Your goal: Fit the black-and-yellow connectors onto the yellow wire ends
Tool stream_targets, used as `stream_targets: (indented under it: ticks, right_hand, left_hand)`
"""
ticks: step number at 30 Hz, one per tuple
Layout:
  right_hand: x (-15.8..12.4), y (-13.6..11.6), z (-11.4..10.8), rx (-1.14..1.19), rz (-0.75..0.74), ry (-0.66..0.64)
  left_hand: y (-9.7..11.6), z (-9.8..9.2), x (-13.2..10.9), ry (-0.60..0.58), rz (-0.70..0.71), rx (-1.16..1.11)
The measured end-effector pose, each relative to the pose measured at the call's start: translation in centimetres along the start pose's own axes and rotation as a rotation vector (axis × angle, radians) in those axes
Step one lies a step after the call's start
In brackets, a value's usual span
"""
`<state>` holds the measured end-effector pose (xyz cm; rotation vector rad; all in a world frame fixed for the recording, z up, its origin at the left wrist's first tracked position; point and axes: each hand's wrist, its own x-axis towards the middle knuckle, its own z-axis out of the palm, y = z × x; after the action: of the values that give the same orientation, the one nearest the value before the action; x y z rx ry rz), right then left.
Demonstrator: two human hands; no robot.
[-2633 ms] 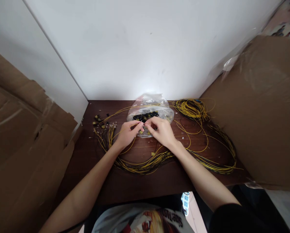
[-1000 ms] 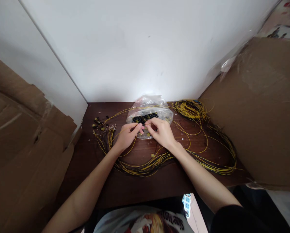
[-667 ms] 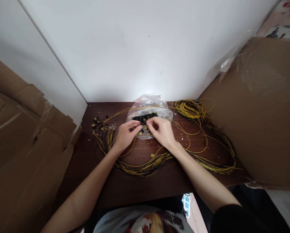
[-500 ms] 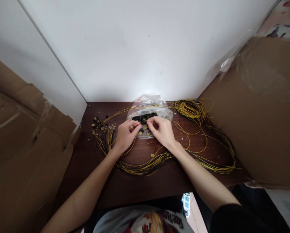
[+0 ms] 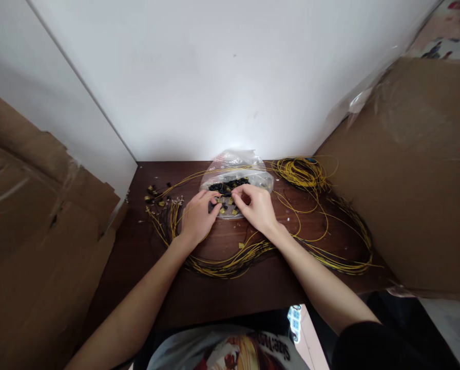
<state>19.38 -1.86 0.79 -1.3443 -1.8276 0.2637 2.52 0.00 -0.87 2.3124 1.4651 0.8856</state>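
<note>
My left hand (image 5: pixel 199 215) is over the front of a clear plastic bag (image 5: pixel 235 158), its thumb parted from its curled fingers. A thin yellow wire (image 5: pixel 189 205) runs along this hand to its fingertips. My right hand (image 5: pixel 256 206) faces it, thumb and forefinger pinched on a small black connector (image 5: pixel 226 195), partly hidden by the fingertips. Wire and connector seem to meet between the hands; whether they are joined is too small to tell. Black connector housings (image 5: pixel 230 184) fill the bag's mouth, and several with yellow parts lie before it.
A bundle of yellow and black wires (image 5: pixel 222 270) curves across the brown table (image 5: pixel 230 295). More yellow wire is coiled (image 5: pixel 301 174) at the back right. Loose connectors (image 5: pixel 151 190) lie left. Cardboard stands left (image 5: pixel 33 216) and right (image 5: pixel 415 180), before a white wall (image 5: pixel 184 77).
My left thumb has come away from the forefinger, and that hand has shifted slightly left and down. My right hand keeps its pinch almost in place.
</note>
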Motion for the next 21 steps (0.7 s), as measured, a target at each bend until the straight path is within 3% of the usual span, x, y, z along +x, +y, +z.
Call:
stream_targets:
  ticks: [11, 21]
  right_hand:
    - [0.04, 0.12, -0.05, -0.006, -0.004, -0.011]
    - [0.05, 0.02, -0.11, -0.007, -0.005, -0.025]
  left_hand:
    - [-0.02, -0.02, 0.0, 0.036, 0.041, 0.07]
    - [0.21, 0.0, -0.23, -0.004, 0.029, 0.172]
